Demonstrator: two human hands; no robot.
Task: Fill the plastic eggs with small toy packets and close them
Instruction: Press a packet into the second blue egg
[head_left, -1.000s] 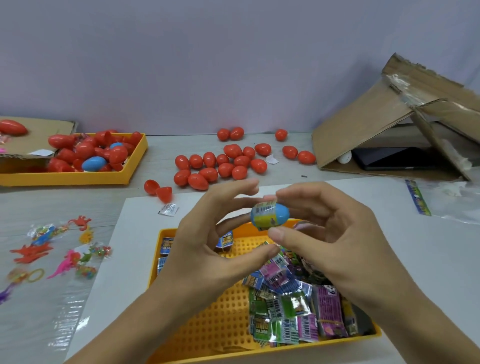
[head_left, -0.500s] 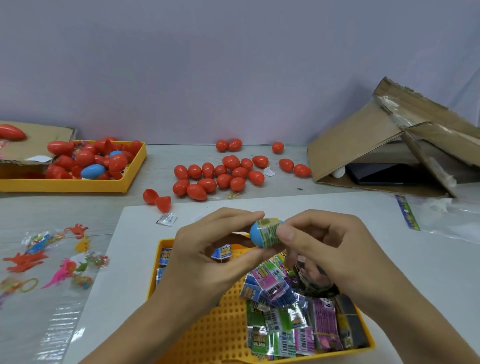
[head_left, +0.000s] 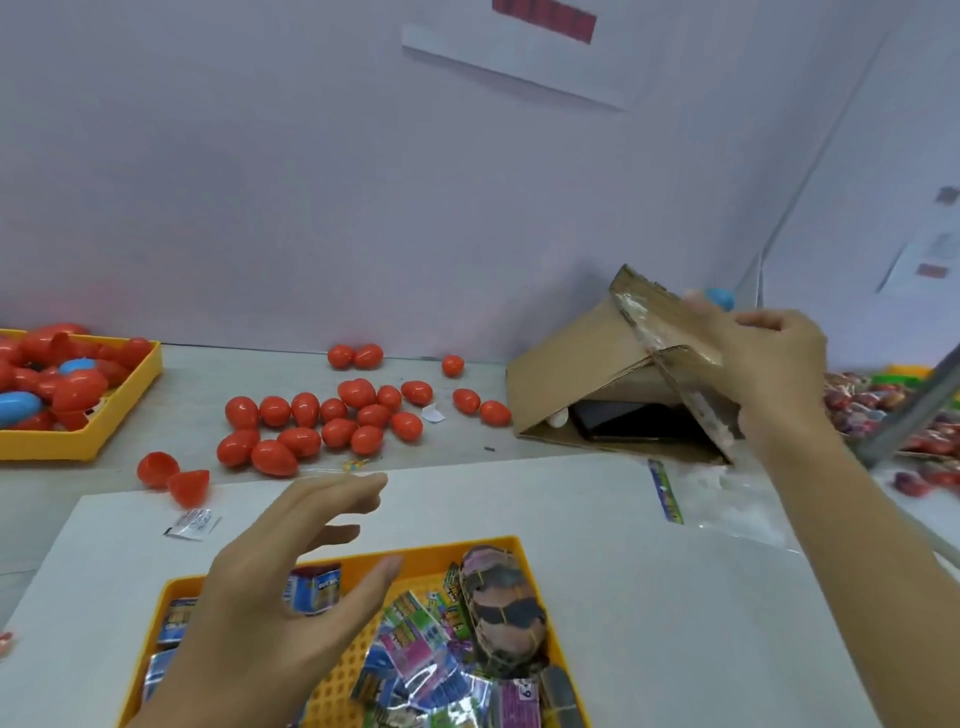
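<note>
Both hands have parted since half a second ago, when they pinched the blue egg together over the orange tray (head_left: 498, 545). Now the right hand (head_left: 774, 364) is raised past the top of the cardboard box (head_left: 582, 374), and the blue egg (head_left: 719, 298) shows just beyond its blurred fingertips; whether the fingers still touch it I cannot tell. Left hand (head_left: 280, 597) hovers above the tray, fingers spread and relaxed, holding nothing. Toy packets (head_left: 415, 639) lie heaped in the tray below that hand. Left of the box, red eggs (head_left: 322, 421) sit scattered on the table.
</note>
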